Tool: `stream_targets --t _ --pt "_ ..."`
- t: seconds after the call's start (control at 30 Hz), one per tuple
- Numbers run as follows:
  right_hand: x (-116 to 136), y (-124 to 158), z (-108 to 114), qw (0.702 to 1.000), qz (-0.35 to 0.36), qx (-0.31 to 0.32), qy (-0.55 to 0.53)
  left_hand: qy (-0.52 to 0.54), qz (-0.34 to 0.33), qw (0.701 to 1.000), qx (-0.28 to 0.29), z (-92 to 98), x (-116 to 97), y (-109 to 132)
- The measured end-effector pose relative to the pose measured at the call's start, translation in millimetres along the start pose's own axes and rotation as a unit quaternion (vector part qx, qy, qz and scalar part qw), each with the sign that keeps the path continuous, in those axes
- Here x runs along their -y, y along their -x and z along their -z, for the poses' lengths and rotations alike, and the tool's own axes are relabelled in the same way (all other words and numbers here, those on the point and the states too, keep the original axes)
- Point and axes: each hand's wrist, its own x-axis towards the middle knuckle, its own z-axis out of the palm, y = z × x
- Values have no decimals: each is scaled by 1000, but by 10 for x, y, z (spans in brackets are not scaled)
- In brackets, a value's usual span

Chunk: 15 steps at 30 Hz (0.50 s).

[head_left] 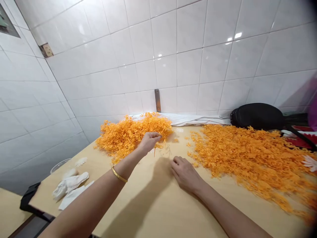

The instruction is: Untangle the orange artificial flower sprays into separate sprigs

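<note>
My left hand (150,140), a gold bangle on its wrist, is closed in a pinch at the right side of a heaped pile of orange plastic sprigs (123,134). A thin orange stem (155,151) hangs just below the fingers and seems to belong to a sprig in them. My right hand (184,173) rests on the pale wooden table (148,205) with its fingers curled in; whether anything is in them is hidden. A wider, flatter spread of orange sprigs (242,152) lies to its right. Small loose orange bits (188,144) are scattered between the two piles.
White tiled walls (188,66) rise behind and at left. A white cloth (198,119) runs along the table's back edge. A black bag (257,115) stands at the back right. Crumpled white cloths (70,185) and a white flower-shaped piece (81,161) lie on the left.
</note>
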Motion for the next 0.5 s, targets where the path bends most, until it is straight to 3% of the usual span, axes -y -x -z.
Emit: stream_targets --t 0.13,0.2,0.27,0.37,0.5 --pt "-16 14 -34 999 9 16 -40 -165 -149 975 15 -112 -342 13" --pt "-50 17 -41 999 -6 12 -42 -187 -186 964 4 -234 -552 33" --pt "-71 14 -45 999 -20 8 -38 -149 -193 969 33 -391 -782 63" --pt "-67 -1 -48 998 -45 10 -32 -4 -165 978 125 -666 -1129 131" --pt "-42 -18 -13 996 -84 16 -34 174 -147 945 236 -1065 -1485 254"
